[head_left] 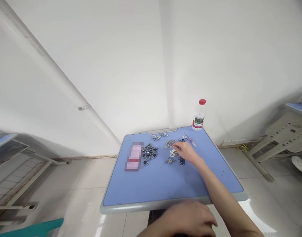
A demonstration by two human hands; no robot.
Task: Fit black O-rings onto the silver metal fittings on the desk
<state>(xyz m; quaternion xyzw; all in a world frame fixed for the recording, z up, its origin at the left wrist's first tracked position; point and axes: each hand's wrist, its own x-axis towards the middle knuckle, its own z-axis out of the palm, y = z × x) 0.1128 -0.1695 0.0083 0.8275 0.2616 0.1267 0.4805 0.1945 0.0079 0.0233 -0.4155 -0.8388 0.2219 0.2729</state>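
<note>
My right hand [185,150] reaches over the blue desk [141,187], thumb and fingertips pinched together at the edge of a heap of small metal pieces [169,143]. Whatever lies between those fingertips is too small to make out. Just below them are flat metal flanges [172,153], and black rubber rings [182,161] lie under the wrist. A single metal fitting [169,161] rests nearby. My left hand [193,215], smeared by motion, is low in front of the desk's near edge, its fingers partly hidden.
A pile of metal fittings with black discs [150,152] sits beside a blurred-out pink object [134,156]. More fittings [159,136] lie toward the back. A screwdriver-like tool [192,141] and a red-capped bottle [199,115] stand at back right. The wall is behind.
</note>
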